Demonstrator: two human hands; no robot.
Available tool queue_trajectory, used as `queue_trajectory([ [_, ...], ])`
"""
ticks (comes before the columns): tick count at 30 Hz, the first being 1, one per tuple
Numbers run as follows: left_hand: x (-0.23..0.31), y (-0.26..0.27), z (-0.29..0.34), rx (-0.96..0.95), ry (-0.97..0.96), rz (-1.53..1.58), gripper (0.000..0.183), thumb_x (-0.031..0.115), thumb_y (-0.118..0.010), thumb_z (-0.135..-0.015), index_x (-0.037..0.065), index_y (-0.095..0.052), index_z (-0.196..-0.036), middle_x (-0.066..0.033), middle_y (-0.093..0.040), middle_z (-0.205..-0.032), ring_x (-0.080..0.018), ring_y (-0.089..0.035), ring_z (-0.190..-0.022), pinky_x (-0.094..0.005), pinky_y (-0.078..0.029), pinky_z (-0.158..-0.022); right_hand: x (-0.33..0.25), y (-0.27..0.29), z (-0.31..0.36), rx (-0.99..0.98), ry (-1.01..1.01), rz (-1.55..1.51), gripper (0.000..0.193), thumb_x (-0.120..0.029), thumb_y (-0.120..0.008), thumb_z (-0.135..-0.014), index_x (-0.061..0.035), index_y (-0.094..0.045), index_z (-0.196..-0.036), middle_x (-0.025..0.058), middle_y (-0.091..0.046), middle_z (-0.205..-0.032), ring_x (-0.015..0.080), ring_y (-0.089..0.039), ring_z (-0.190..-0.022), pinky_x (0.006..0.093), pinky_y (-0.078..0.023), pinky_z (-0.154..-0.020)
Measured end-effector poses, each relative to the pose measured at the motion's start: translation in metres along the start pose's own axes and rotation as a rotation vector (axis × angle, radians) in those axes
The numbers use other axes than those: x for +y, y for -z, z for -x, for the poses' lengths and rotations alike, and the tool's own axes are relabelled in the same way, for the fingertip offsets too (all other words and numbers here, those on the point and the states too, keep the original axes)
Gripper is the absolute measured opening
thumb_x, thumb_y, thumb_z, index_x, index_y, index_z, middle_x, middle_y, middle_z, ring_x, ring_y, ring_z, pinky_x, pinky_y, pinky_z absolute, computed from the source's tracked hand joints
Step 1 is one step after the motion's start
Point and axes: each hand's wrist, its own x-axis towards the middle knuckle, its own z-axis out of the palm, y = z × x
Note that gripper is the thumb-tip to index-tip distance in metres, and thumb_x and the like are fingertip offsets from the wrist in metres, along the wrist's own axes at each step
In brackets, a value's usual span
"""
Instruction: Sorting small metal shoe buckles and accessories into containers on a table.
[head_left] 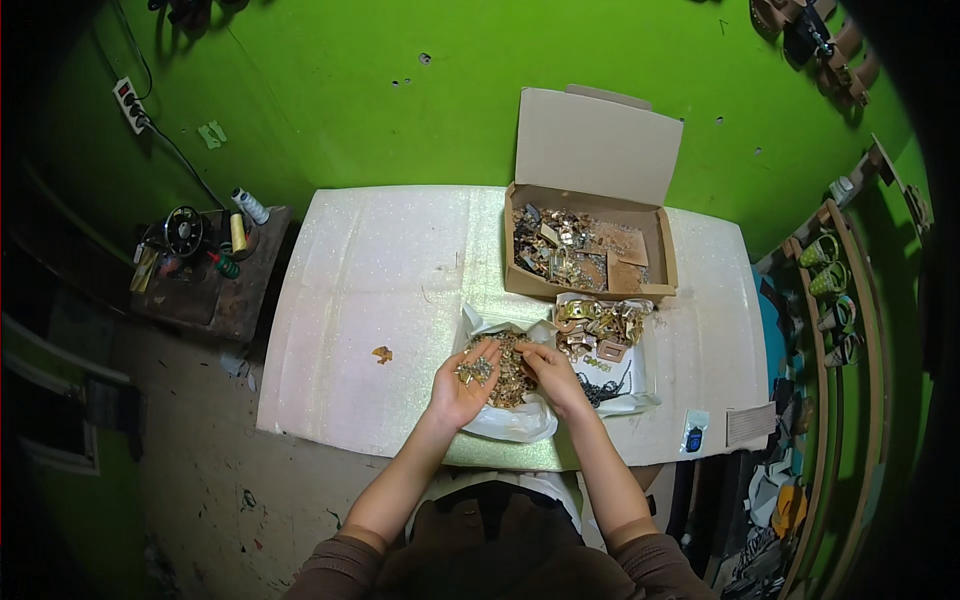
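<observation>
My left hand (pixel 466 384) is palm up over a white plastic-lined container (pixel 512 430), cupping a small heap of shiny metal fittings (pixel 474 371). Gold-coloured small hardware (pixel 512 385) fills that container. Just right of the left palm, my right hand (pixel 551 376) hovers over the same hardware with fingers pinched together. Whatever sits between those fingertips, if anything, is too small to make out. Beside the right hand stands a second white tray (pixel 640 385) with gold buckles (pixel 600 325) and a dark chain (pixel 605 388).
Behind the trays, an open cardboard box (pixel 590 292) holds mixed metal buckles and trims. A brown scrap (pixel 382 354) lies on the whitish table cover (pixel 340 290). At left stands a sewing machine table (pixel 225 310) with thread spools (pixel 238 232); a wooden shoe rack (pixel 825 300) stands right.
</observation>
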Motion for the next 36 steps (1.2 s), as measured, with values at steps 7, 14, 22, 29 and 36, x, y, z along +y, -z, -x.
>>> queue_trajectory([
  [7,-0.018,-0.019,-0.013,0.150,-0.216,-0.281,0.035,0.024,-0.027,-0.091,-0.002,-0.049,-0.103,-0.0129,-0.054,-0.098,-0.0205,-0.052,-0.096,-0.0285,-0.045,-0.082,0.010,-0.018,-0.003,-0.058,-0.475,-1.104,0.021,-0.013,-0.041,-0.085,0.0012,-0.049,-0.099,0.0103,-0.055,-0.094,0.0195,-0.054,-0.087,0.0312,-0.044,-0.084],
  [14,-0.030,-0.022,-0.030,0.230,-0.620,-0.884,0.037,0.029,-0.034,-0.092,0.005,-0.047,-0.068,-0.0032,-0.046,-0.066,-0.0119,-0.046,-0.065,-0.0233,-0.038,-0.061,0.019,-0.031,-0.014,-0.094,-0.568,-1.078,0.016,-0.019,-0.043,-0.085,-0.0056,-0.050,-0.084,0.0058,-0.054,-0.085,0.0147,-0.052,-0.080,0.0264,-0.043,-0.077],
  [22,-0.026,-0.026,-0.027,0.257,-0.563,-0.558,0.033,0.029,-0.035,-0.092,0.006,-0.043,-0.069,-0.0031,-0.044,-0.065,-0.0122,-0.043,-0.060,-0.0260,-0.036,-0.058,0.019,-0.021,-0.011,-0.169,-0.588,-1.115,0.010,-0.014,-0.047,-0.084,-0.0053,-0.049,-0.088,0.0053,-0.054,-0.092,0.0147,-0.054,-0.084,0.0282,-0.044,-0.083],
  [29,-0.018,-0.013,-0.026,0.325,-0.375,-0.069,0.027,0.027,-0.033,-0.091,0.004,-0.045,-0.083,-0.0074,-0.046,-0.079,-0.0182,-0.048,-0.079,-0.0323,-0.043,-0.081,0.013,0.003,-0.023,-0.140,-0.475,-1.006,0.024,-0.012,-0.043,-0.088,0.0044,-0.045,-0.105,0.0110,-0.050,-0.102,0.0185,-0.052,-0.094,0.0292,-0.045,-0.087],
  [36,-0.019,-0.007,-0.018,0.259,-0.305,-0.088,0.036,0.026,-0.029,-0.091,-0.004,-0.043,-0.106,-0.0151,-0.047,-0.103,-0.0233,-0.046,-0.102,-0.0332,-0.038,-0.093,-0.007,0.021,-0.012,-0.303,-0.579,-0.977,0.025,-0.006,-0.045,-0.085,0.0026,-0.044,-0.109,0.0116,-0.050,-0.108,0.0196,-0.052,-0.098,0.0291,-0.046,-0.084],
])
